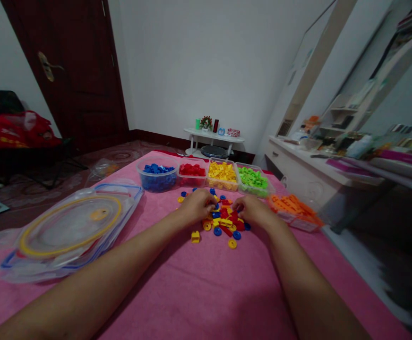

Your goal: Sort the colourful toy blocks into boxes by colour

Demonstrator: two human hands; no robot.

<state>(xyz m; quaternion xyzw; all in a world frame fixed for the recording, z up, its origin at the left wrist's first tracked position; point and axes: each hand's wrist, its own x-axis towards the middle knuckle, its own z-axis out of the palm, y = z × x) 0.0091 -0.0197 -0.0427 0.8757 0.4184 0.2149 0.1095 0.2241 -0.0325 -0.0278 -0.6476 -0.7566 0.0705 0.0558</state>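
A small heap of loose toy pieces (224,223) in red, yellow and blue lies on the pink cloth (206,288). My left hand (196,206) rests on the heap's left side with its fingers curled down into the pieces. My right hand (251,208) rests on the right side, fingers curled the same way. What either hand pinches is hidden under the fingers. Beyond the heap stand a blue-filled tub (157,174), a red-filled tub (192,173), a yellow-filled tub (222,174) and a green-filled tub (253,180). An orange-filled tub (294,210) sits to the right.
A stack of clear plastic lids (72,225) lies at the left on the cloth. A white dresser (300,171) runs along the right, close to the cloth's edge. A low white table (213,138) and a dark door (72,71) are at the back.
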